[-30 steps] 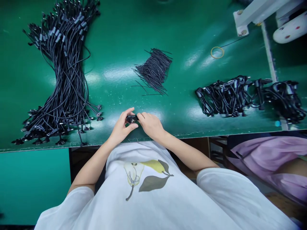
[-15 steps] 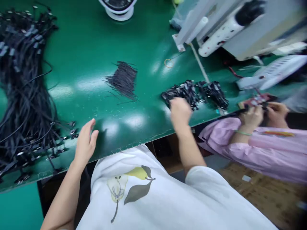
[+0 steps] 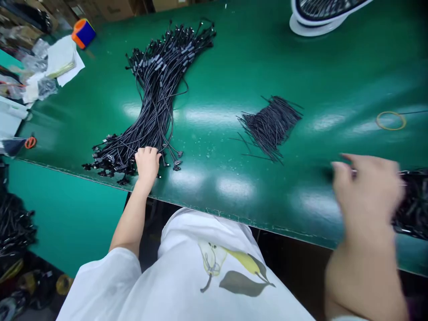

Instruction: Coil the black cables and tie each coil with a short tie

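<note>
A large bundle of black cables [image 3: 152, 113] lies on the green table, with small connectors at both ends. My left hand [image 3: 147, 164] is closed over the connector ends nearest the table's front edge; its curled fingertips are hidden among them. My right hand [image 3: 368, 191] is above the table at the right, smeared by motion, so its grip is unclear. Right beside it is a pile of coiled black cables [image 3: 414, 203], cut off by the frame edge. Between my hands, farther back, lies a heap of thin black ties [image 3: 272, 125].
A yellow rubber band [image 3: 390, 121] lies at the right. The white fan [image 3: 317, 29] stands at the back. Left are an orange and blue tape roll [image 3: 83, 33], papers [image 3: 63, 60] and orange-handled scissors [image 3: 30, 142]. The green table's front edge [image 3: 230, 217] runs before my body.
The view has swung left, bringing the whole cable bundle into frame. My left hand has gone from open above the table to the bundle's near end. My right hand has left the coiled pile's top.
</note>
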Demonstrator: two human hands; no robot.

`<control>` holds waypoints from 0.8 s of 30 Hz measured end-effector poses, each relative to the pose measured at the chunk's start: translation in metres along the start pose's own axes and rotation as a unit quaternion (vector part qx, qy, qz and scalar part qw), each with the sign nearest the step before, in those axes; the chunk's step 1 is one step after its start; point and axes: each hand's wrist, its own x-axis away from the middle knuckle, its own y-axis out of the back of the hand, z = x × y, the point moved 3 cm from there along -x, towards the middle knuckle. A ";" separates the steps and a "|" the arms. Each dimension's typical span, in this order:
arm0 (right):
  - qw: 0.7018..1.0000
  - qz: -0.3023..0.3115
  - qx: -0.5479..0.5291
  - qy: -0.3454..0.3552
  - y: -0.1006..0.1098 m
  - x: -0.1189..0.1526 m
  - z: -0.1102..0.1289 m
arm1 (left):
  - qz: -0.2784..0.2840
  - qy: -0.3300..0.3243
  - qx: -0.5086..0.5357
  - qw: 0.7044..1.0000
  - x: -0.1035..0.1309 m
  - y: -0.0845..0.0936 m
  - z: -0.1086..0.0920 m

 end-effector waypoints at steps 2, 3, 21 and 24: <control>0.997 -0.013 0.047 -0.065 -0.020 -0.030 0.038 | -0.052 -0.023 0.021 0.998 -0.004 0.007 0.001; 0.998 0.049 0.011 -0.027 -0.033 -0.045 0.065 | -0.091 -0.033 0.038 0.995 -0.005 0.014 0.001; 0.928 0.205 -0.181 0.252 -0.152 -0.190 0.301 | -0.072 0.017 0.060 0.995 -0.054 0.057 0.116; 0.938 0.092 -0.252 0.219 -0.129 -0.203 0.307 | -0.148 -0.065 0.091 0.983 -0.044 0.088 0.072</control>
